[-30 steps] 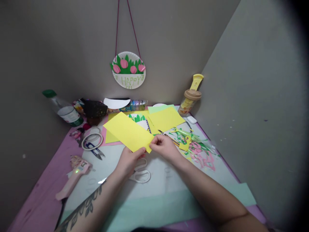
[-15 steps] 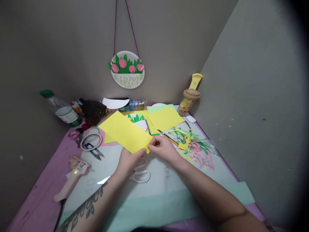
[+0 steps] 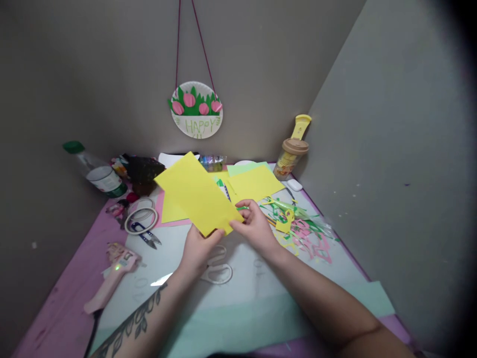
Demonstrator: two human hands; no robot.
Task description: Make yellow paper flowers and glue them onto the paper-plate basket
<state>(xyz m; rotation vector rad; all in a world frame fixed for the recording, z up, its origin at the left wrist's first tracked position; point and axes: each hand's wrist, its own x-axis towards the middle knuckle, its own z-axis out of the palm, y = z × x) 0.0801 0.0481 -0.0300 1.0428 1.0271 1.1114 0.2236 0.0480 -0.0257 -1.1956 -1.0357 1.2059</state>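
Both my hands hold up a yellow paper sheet (image 3: 196, 191) above the middle of the table. My left hand (image 3: 199, 247) pinches its near corner from below. My right hand (image 3: 255, 224) grips the near right edge, fingers curled over it. The sheet tilts up and away to the left, hiding part of the craft items behind it. White scissors (image 3: 218, 271) lie on the pale mat just under my hands.
A pink glue gun (image 3: 112, 271) lies at the left front. Tape rolls and small snips (image 3: 143, 223), a bottle (image 3: 99, 174), more yellow paper (image 3: 255, 181), paper scraps (image 3: 301, 231) and a lidded cup (image 3: 292, 156) surround the mat. A decorated paper plate (image 3: 197, 109) hangs on the wall.
The yellow sheet's far end has risen and tipped more upright. My right hand has shifted along the near edge, its fingers now curled over the paper.
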